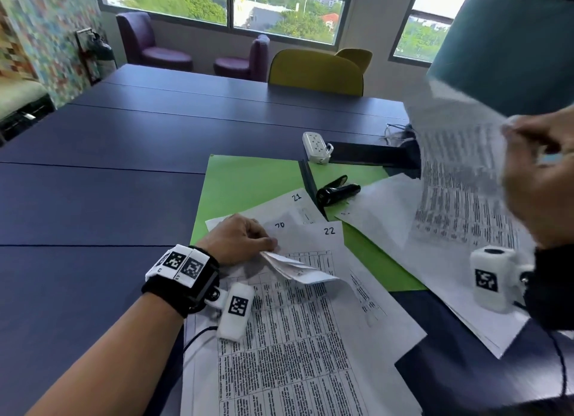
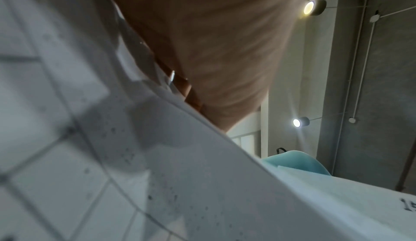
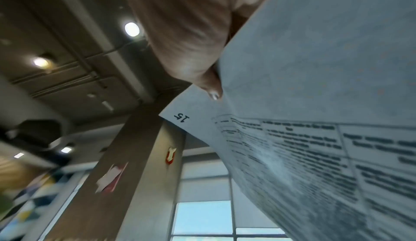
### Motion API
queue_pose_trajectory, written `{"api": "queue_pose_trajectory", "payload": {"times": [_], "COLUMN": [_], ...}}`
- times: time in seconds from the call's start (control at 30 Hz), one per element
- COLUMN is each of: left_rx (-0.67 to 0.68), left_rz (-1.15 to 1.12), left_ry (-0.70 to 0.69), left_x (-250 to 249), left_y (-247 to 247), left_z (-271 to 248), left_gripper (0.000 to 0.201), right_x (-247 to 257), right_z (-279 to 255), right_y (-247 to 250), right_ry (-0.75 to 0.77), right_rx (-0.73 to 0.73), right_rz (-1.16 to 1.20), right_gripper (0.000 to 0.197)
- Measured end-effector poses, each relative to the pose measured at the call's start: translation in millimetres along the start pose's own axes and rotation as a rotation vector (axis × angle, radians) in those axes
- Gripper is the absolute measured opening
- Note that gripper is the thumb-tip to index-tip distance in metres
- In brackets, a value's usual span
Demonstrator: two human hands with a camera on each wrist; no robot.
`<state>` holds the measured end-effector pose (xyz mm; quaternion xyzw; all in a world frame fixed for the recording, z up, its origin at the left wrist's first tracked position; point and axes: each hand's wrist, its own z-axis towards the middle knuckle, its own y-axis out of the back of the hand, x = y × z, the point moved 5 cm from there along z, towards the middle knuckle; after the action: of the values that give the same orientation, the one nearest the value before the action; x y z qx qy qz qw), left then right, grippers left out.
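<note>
My right hand (image 1: 528, 142) pinches the top edge of a printed sheet (image 1: 459, 173) and holds it raised in the air at the right, blurred. In the right wrist view the same sheet (image 3: 315, 102) shows the number 15 at its corner under my thumb (image 3: 211, 86). My left hand (image 1: 239, 238) rests low on a pile of printed pages (image 1: 295, 338) and pinches the curled corners of a thin bundle (image 1: 298, 268). Pages marked 20, 21 and 22 lie fanned beneath it. The left wrist view shows only paper (image 2: 112, 138) and my palm.
A green folder (image 1: 248, 182) lies under the pages on the dark blue table (image 1: 108, 173). A black stapler (image 1: 337, 193), a white power strip (image 1: 316, 146) and a dark stand (image 1: 372, 154) sit behind. More sheets (image 1: 466, 291) spread to the right. Yellow and purple chairs stand beyond.
</note>
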<state>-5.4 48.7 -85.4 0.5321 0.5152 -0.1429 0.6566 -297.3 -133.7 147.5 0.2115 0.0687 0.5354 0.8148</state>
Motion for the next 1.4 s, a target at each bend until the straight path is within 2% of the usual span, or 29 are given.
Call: {"api": "queue_pose_trajectory", "payload": {"times": [0.03,0.17,0.27,0.33,0.4,0.5,0.53,0.57,0.67,0.7,0.8,0.9,1.0,1.13,1.23,1.4], "left_rx": [0.002,-0.021,-0.021,-0.023,0.001,0.015,0.011,0.01,0.02,0.02,0.011,0.025,0.055,0.073,0.077,0.057], "left_rz": [-0.011,-0.067,-0.12,-0.118,-0.115,-0.11,-0.106,-0.097,-0.07,-0.056,-0.049,-0.087,-0.133,-0.139,-0.13,-0.105], "left_ry": [-0.002,-0.004,-0.004,0.003,-0.015,-0.018,-0.011,-0.008,-0.002,0.003,0.02,0.024,0.014,-0.002,-0.004,-0.002], "left_x": [1.7,6.4,6.6,8.7,7.9,5.2,5.3,4.9,2.1,1.3,0.3,1.1,2.7,3.6,3.9,4.8], "left_y": [-0.4,-2.5,-5.1,-4.3,-4.7,-5.1,-4.6,-4.1,-3.7,-3.6,-3.2,-4.9,-4.1,-3.9,-3.8,-2.2], "left_z": [0.6,1.1,-0.3,-0.1,-0.6,-1.0,-0.9,-1.5,-2.6,-3.5,-7.0,-6.9,-3.6,-2.4,-2.8,-1.4], "left_gripper": [0.027,0.024,0.046,0.05,0.044,0.044,0.045,0.046,0.049,0.047,0.036,0.026,0.026,0.01,0.012,0.016], "right_x": [8.0,25.8,27.2,28.2,18.1,-2.0,-3.2,-1.5,18.8,29.3,49.5,55.2,58.7,60.9,63.4,71.2], "right_z": [-5.2,-46.8,-81.8,-101.3,-109.5,-113.9,-113.2,-111.0,-100.7,-100.3,-111.3,-124.7,-135.5,-144.3,-147.4,-140.2], "right_y": [-12.8,-83.0,-124.1,-145.3,-161.8,-174.1,-173.4,-170.2,-142.8,-132.6,-120.4,-121.1,-125.7,-130.8,-133.4,-142.5], "right_ry": [0.042,0.201,0.237,0.233,0.166,-0.045,-0.101,-0.148,-0.266,-0.305,-0.365,-0.392,-0.425,-0.487,-0.493,-0.431], "right_rx": [0.065,0.492,0.766,0.871,0.98,1.243,1.258,1.211,0.893,0.844,0.862,0.883,0.926,0.939,0.948,0.957], "right_rz": [-0.071,-0.284,-0.363,-0.393,-0.405,-0.39,-0.333,-0.249,0.134,0.26,0.476,0.545,0.601,0.653,0.621,0.546], "right_gripper": [0.021,0.011,0.015,0.018,0.023,0.041,0.044,0.043,0.02,0.012,0.003,0.006,0.004,0.004,0.012,0.011]}}
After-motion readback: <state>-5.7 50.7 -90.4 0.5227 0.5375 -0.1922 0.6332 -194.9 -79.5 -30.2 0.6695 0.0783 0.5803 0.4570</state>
